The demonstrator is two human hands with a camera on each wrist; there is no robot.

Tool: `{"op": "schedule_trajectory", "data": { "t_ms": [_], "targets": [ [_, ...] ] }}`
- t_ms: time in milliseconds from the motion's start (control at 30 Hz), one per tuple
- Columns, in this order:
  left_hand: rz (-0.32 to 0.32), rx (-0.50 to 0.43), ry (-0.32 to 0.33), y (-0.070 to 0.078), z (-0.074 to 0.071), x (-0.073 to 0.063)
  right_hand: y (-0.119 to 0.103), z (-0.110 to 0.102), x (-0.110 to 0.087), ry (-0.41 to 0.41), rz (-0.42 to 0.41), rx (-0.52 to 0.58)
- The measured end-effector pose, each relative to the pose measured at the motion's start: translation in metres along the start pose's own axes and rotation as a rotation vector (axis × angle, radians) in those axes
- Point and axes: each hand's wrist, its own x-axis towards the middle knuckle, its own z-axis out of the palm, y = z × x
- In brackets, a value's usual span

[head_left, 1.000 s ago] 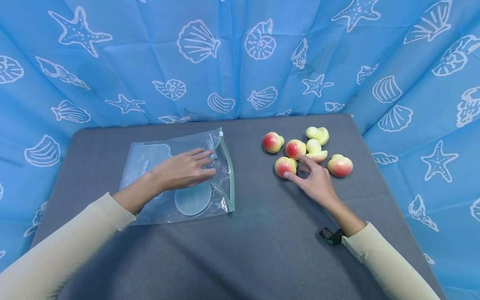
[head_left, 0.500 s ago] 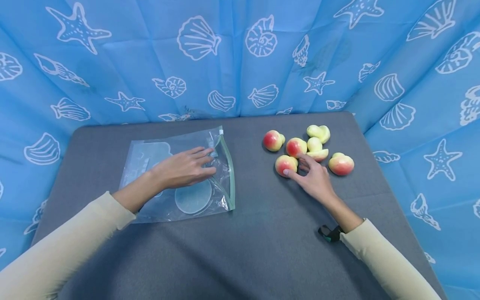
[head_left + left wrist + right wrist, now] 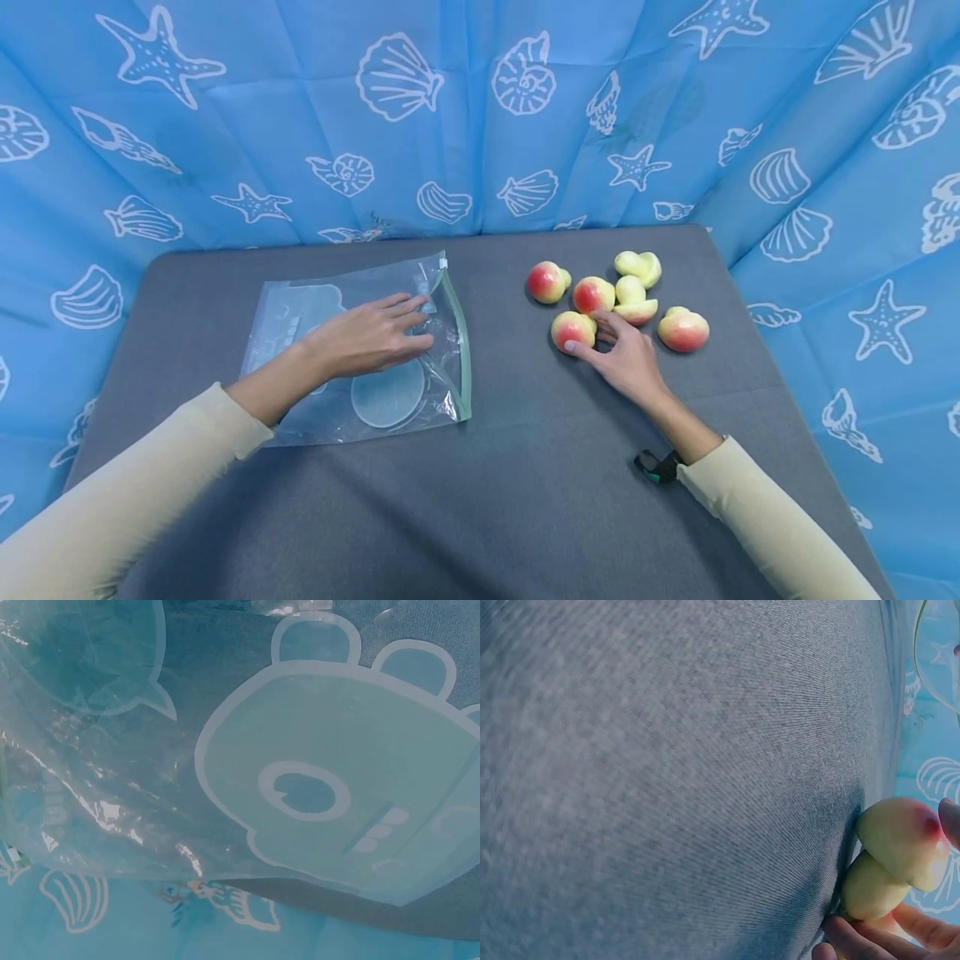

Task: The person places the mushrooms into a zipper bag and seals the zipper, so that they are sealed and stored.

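A clear zip bag (image 3: pixel 300 421) with a pale green slider edge and printed cartoon shapes lies flat on the table, its mouth to the right. Across its upper side rests my left hand (image 3: pixel 375 337), fingers spread loosely and pointing toward the mouth. In the left wrist view the bag's pale bear print (image 3: pixel 255 735) fills much of the frame. My right hand (image 3: pixel 632 362) holds a toy mushroom (image 3: pixel 572 332), red and yellow, thumb at its cap and fingers on the far side. In the right wrist view the mushroom (image 3: pixel 900 840) shows cap and stem between thumb and fingers, low by the cloth.
Several more toy mushrooms stand or lie close by: one at the back (image 3: pixel 547 282), one beside the held one (image 3: pixel 593 295), others to the right (image 3: pixel 682 331). The grey table (image 3: pixel 480 500) ends at a blue shell-print curtain (image 3: pixel 480 117).
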Motion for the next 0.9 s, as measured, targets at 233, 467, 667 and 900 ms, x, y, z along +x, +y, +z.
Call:
{"op": "schedule_trajectory", "data": {
  "t_ms": [233,467,667,900],
  "targets": [
    [0.002,0.003,-0.004,0.0015,-0.0007,0.0013,0.0009,0.0008,-0.0003,0.000,-0.001,-0.013],
    [0.005,0.014,-0.002,0.0021,-0.0023,0.0016,0.0005,0.0016,-0.0007,0.001,-0.010,-0.002],
    [0.007,0.012,0.009,0.0025,-0.0034,0.0010,0.0001,0.0021,-0.0023,-0.003,-0.019,0.016],
    [0.013,0.006,0.026,0.0022,-0.0024,-0.0002,-0.0030,0.0035,-0.0032,-0.002,-0.030,0.024]
  ]
}}
